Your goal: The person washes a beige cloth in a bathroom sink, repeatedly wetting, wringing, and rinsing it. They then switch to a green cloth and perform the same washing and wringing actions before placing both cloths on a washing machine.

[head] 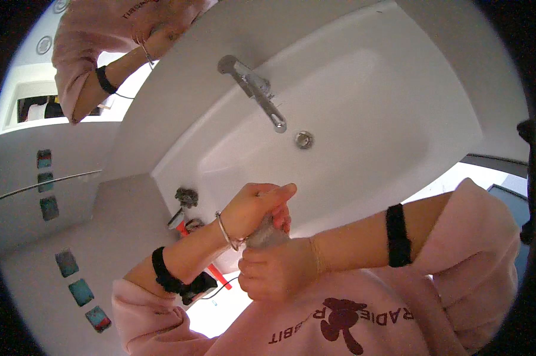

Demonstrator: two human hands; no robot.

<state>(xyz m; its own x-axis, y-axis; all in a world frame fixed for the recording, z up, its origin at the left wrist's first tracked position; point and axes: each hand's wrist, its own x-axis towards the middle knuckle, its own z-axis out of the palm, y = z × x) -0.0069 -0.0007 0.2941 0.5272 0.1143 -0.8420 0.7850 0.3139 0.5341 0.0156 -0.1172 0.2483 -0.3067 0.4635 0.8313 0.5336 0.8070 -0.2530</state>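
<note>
My left hand [261, 204], with a bracelet at its wrist, is curled around the upper end of a crumpled grey, cloth-like wad [266, 235]. Just below it, my right hand [279, 269] is closed in a fist on the wad's lower end. What lies inside the fists is hidden. Both hands are between my body and the near edge of a white washbasin [348, 173]. Beyond them a chrome mixer tap [261, 100] points over the basin, near the round metal drain [303, 139].
A dark, ruffled item [187, 196] lies on the basin's left corner. Beside it are a long red-handled tool [219, 276], partly behind my left arm, and a small dark round thing [194, 224]. A black box with a cable [201, 287] is by my left forearm. A mirror [139, 111] stands behind the basin.
</note>
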